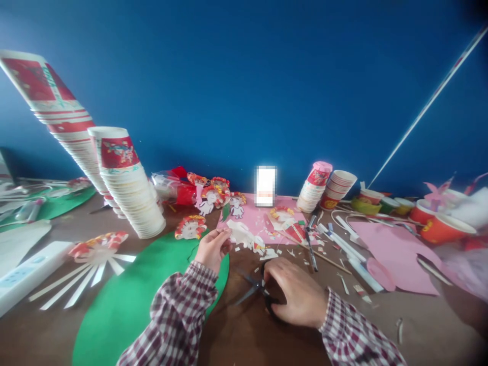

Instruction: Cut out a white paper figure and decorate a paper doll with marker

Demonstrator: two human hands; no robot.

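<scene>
My right hand (299,292) is wrapped round the dark handles of a pair of scissors (249,291). The blades are spread apart and point left over the brown table. To the left of them, my left hand (211,246) is closed in a pinch above the edge of a green sheet (152,284). What its fingers hold, if anything, is too small to make out. White paper scraps (246,236) lie just beyond those fingertips, partly on a pink sheet (253,203). A printed paper cutout with a red and yellow border (190,227) rests left of that hand.
Tall stacks of paper cups (131,193) stand at left, with shorter cup stacks (314,188) at the back right. A white power strip (34,272) lies far left near a cutout with paper strips (97,251). Markers (348,254) and pink paper (396,254) are at right.
</scene>
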